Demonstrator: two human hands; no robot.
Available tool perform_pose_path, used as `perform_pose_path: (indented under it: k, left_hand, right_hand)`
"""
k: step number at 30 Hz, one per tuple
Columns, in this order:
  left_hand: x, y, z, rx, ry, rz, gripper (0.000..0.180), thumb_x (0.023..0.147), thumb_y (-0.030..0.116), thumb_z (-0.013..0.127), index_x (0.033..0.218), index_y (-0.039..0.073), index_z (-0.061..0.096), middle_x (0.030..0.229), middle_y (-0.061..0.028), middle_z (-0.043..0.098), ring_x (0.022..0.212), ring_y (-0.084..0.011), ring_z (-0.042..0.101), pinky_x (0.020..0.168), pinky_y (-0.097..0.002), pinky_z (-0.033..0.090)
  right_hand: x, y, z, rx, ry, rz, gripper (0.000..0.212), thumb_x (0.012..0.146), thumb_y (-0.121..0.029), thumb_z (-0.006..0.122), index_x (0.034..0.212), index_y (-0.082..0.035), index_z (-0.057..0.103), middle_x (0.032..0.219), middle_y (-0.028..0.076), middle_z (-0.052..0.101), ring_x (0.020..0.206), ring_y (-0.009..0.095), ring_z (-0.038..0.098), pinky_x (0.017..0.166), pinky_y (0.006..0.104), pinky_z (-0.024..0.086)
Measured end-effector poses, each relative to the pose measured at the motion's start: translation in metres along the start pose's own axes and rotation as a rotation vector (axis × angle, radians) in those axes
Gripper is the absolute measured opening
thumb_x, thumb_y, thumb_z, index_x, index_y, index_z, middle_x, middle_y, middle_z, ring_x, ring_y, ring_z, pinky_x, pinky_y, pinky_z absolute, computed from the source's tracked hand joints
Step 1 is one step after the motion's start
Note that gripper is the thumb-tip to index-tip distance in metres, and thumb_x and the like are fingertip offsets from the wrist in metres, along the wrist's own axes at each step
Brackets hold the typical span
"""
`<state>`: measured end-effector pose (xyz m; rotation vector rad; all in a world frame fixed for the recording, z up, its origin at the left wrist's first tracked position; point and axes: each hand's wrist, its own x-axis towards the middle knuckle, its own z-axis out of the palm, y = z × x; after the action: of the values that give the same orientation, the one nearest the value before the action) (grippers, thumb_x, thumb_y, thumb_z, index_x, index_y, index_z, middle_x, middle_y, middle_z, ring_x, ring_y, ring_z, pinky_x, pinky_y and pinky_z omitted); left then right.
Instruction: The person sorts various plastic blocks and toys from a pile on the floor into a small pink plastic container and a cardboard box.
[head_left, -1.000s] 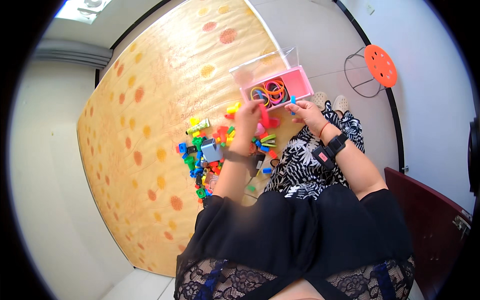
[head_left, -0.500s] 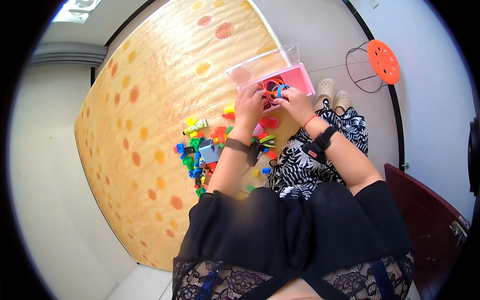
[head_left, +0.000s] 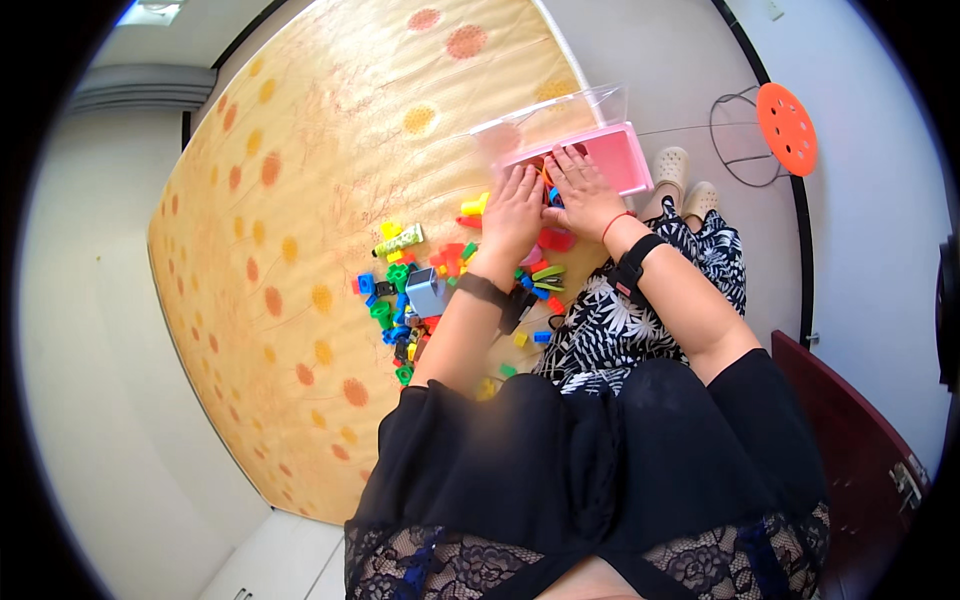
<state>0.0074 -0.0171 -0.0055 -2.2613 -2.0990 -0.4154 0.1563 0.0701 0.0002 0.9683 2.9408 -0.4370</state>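
Note:
A pink box [head_left: 622, 160] stands at the edge of a yellow flower-patterned surface, its clear lid [head_left: 545, 112] tipped back. Over the box's left part my left hand [head_left: 513, 212] lies flat, fingers stretched out together. Beside it my right hand [head_left: 585, 190] is also flat, fingers extended over the same part, thumb near the left hand. Between the two hands, bits of an orange ring [head_left: 545, 176] and a blue ring [head_left: 556, 197] show. Most of the rings under my palms are hidden. The box's right part shows its bare pink inside.
Left of my legs lie several coloured toy blocks [head_left: 380, 315], a grey-blue box-shaped thing [head_left: 425, 293] and a green patterned tube [head_left: 400, 240]. An orange-topped stool [head_left: 787, 130] stands at the far right. A dark red panel [head_left: 850, 450] is near my right side.
My fingers, curled around the coloured rings before, are now straightened and laid flat over them. The right hand has moved closer to the left. The whole view has shifted slightly.

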Motion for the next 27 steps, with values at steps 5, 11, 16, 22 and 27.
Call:
perform_pose_path:
  k: [5, 11, 16, 22, 27]
  left_hand:
    - [0.000, -0.004, 0.011, 0.013, -0.127, -0.070, 0.044, 0.081, 0.028, 0.061, 0.122, 0.013, 0.055, 0.135, -0.0049, 0.050, 0.126, -0.0238, 0.046, 0.103, -0.0493, 0.037]
    - [0.009, -0.003, 0.015, -0.074, -0.279, -0.141, 0.039, 0.079, 0.022, 0.061, 0.117, 0.013, 0.058, 0.133, -0.0027, 0.051, 0.126, -0.0205, 0.046, 0.097, -0.0518, 0.040]
    - [0.011, -0.002, 0.026, -0.041, -0.320, -0.162, 0.038, 0.078, 0.023, 0.061, 0.115, 0.013, 0.060, 0.131, -0.0020, 0.053, 0.125, -0.0189, 0.046, 0.092, -0.0514, 0.043]
    - [-0.002, -0.003, 0.015, -0.043, -0.103, -0.094, 0.041, 0.080, 0.028, 0.061, 0.119, 0.015, 0.060, 0.133, -0.0026, 0.052, 0.125, -0.0209, 0.045, 0.101, -0.0478, 0.034]
    - [-0.013, -0.001, 0.005, -0.250, 0.027, -0.165, 0.045, 0.081, 0.028, 0.063, 0.124, 0.013, 0.057, 0.138, -0.0062, 0.048, 0.129, -0.0266, 0.042, 0.107, -0.0500, 0.025]
  right_hand:
    - [0.001, 0.008, 0.004, -0.079, 0.083, 0.009, 0.057, 0.089, -0.036, 0.055, 0.136, -0.007, 0.042, 0.149, 0.008, 0.029, 0.139, 0.030, 0.023, 0.112, 0.0491, 0.020]
    - [-0.001, 0.001, 0.002, -0.128, 0.161, 0.192, 0.035, 0.083, -0.028, 0.061, 0.116, -0.017, 0.062, 0.143, 0.001, 0.038, 0.133, 0.028, 0.032, 0.111, 0.0485, 0.023]
    - [0.011, -0.002, 0.011, -0.209, 0.135, 0.207, 0.024, 0.085, -0.022, 0.054, 0.104, -0.015, 0.066, 0.134, 0.004, 0.044, 0.121, 0.027, 0.041, 0.104, 0.0458, 0.031]
    - [-0.002, 0.007, 0.002, 0.016, 0.272, 0.107, 0.035, 0.077, -0.029, 0.067, 0.109, -0.016, 0.063, 0.135, 0.009, 0.044, 0.112, 0.029, 0.047, 0.093, 0.0431, 0.041]
    - [-0.010, 0.015, 0.002, 0.059, 0.397, 0.041, 0.043, 0.077, -0.032, 0.069, 0.118, -0.023, 0.061, 0.132, 0.013, 0.046, 0.108, 0.032, 0.051, 0.088, 0.0431, 0.046]
